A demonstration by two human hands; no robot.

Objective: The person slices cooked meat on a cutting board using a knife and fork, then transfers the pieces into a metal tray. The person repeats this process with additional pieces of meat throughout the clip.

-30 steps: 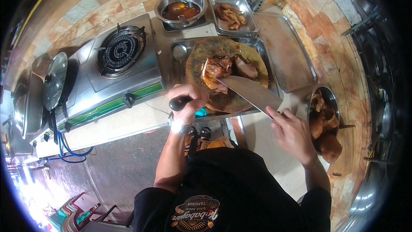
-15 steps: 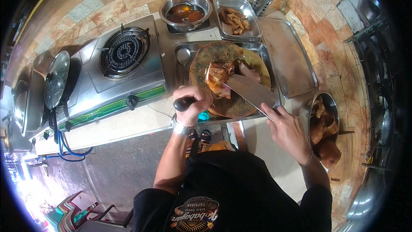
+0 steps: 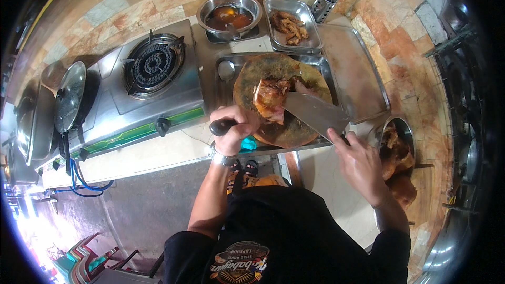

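Observation:
A chunk of browned roast meat (image 3: 270,94) sits on a round wooden chopping board (image 3: 289,135), with a paler piece (image 3: 306,88) behind it. My left hand (image 3: 238,125) is closed around a black handle (image 3: 223,127) at the board's near left edge; the rest of that tool is hidden by the hand. In my right hand (image 3: 359,164), off the board's near right side, is a cleaver (image 3: 317,115). Its broad blade slants over the board, the far end beside the meat's right side; I cannot tell whether they touch.
The board rests in a metal tray (image 3: 220,85) with a spoon (image 3: 226,70). A gas stove (image 3: 118,92) stands left. Behind are a bowl of reddish-brown liquid (image 3: 258,13) and a tray of browned strips (image 3: 312,42). More roast meat (image 3: 397,152) fills a bowl at right.
My right hand and the cleaver have shifted slightly right, away from my left hand. The meat chunk has turned a little on the board. My left hand keeps its grip.

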